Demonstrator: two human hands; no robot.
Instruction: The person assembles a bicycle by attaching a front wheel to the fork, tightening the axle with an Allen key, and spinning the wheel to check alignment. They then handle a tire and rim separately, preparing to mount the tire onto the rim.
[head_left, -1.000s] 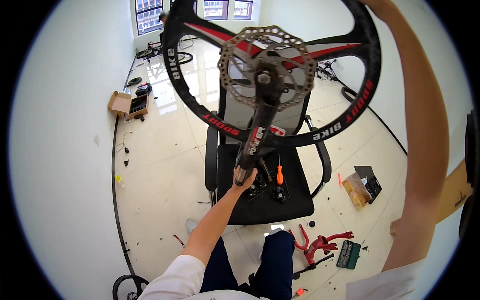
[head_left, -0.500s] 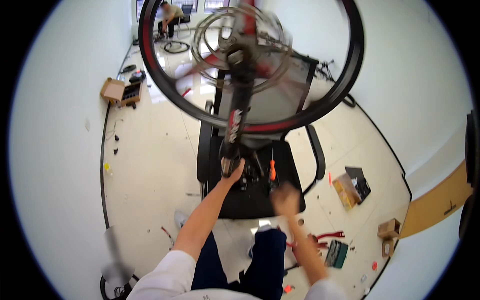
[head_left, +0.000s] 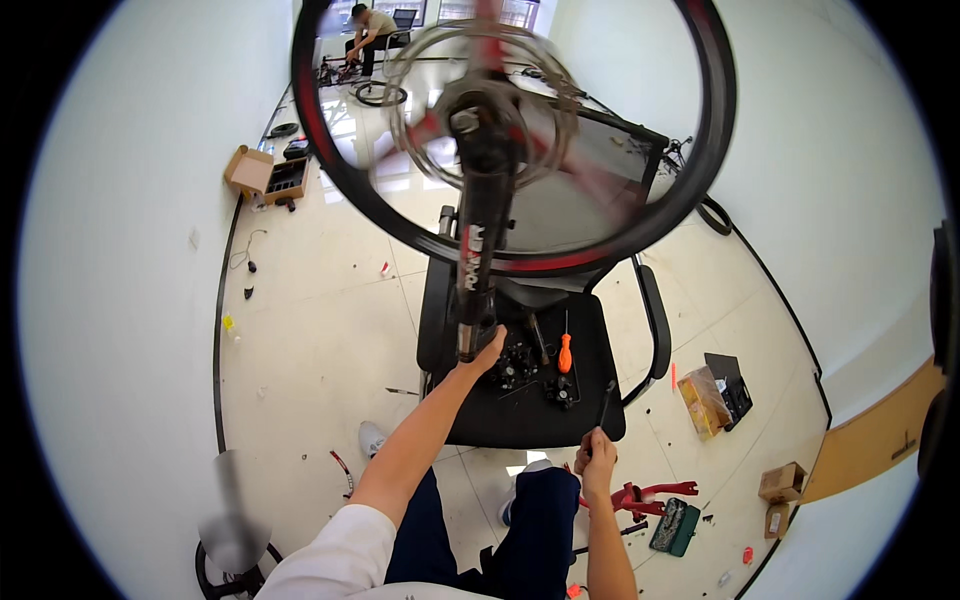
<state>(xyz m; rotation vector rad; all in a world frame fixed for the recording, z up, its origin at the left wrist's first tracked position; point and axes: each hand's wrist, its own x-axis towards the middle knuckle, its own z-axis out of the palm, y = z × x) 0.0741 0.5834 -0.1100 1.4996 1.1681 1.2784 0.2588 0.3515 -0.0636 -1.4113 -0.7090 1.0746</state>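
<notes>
Arms (head_left: 425, 445) extend forward, left hand (head_left: 488, 350) gripping black fork (head_left: 480, 235), right hand (head_left: 598, 460) clutching dark tool (head_left: 607, 402).

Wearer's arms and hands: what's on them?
Left hand and right hand: no gloves. Both forearms bare, no watch or cables visible. Left sleeve: white, short, plain where visible. Right sleeve out of view.

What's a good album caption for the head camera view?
Left hand gripping a black tube with a wheel attached, right hand holding a slender dark tool.
</notes>
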